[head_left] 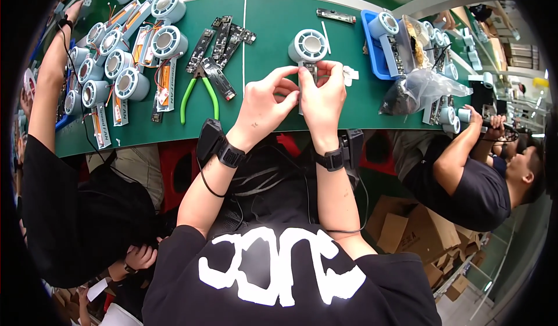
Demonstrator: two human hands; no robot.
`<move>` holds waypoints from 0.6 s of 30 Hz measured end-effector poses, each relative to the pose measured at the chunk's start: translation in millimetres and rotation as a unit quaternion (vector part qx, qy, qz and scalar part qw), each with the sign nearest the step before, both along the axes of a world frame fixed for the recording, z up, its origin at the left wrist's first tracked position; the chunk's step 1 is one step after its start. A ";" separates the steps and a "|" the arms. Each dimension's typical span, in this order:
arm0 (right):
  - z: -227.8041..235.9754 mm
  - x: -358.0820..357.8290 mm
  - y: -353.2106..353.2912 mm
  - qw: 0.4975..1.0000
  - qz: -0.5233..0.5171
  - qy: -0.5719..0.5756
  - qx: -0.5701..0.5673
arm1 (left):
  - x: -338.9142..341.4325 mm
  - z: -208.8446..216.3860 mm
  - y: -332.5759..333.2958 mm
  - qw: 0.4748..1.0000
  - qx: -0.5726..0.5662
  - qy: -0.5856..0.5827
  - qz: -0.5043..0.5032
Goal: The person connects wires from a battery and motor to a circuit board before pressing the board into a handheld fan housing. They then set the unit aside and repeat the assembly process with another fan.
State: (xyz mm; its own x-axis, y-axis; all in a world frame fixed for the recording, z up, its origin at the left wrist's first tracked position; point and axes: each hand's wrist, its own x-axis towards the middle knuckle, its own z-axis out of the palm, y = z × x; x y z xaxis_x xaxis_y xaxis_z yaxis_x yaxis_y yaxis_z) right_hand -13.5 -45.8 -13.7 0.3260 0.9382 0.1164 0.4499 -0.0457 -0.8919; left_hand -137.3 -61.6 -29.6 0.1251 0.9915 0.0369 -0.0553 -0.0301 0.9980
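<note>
A light blue handheld fan (308, 45) lies in front of me with its round head pointing away. My right hand (323, 100) closes around the fan's handle, its thumb pressed on top. A small dark circuit board (310, 68) shows at the handle's upper end. From the other side my left hand (264, 102) pinches at the handle, fingers curled and the index tip near the fan's neck. Most of the handle is hidden by my fingers. Left of my hands lie green-handled pliers (214, 100) and a pile of dark circuit boards (222, 42).
Several fan units with exposed batteries (129, 83) crowd the left of the green table (267, 18). A blue tray (372, 50) with parts, a plastic bag (421, 90) and more fans stand right. A loose board (336, 16) and white stick (326, 37) lie beyond. Co-workers sit on both sides.
</note>
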 end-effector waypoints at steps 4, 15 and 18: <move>-5.8 -4.1 1.1 0.989 0.009 -0.132 0.060 | -1.5 -3.0 3.1 0.999 0.035 0.037 0.013; -4.6 -3.4 18.6 0.938 -0.015 -0.333 0.089 | 4.4 -2.1 20.7 0.993 0.078 0.062 0.067; 7.6 -6.7 34.7 0.908 -0.028 -0.414 0.062 | 5.6 18.9 21.3 0.987 0.103 0.091 0.077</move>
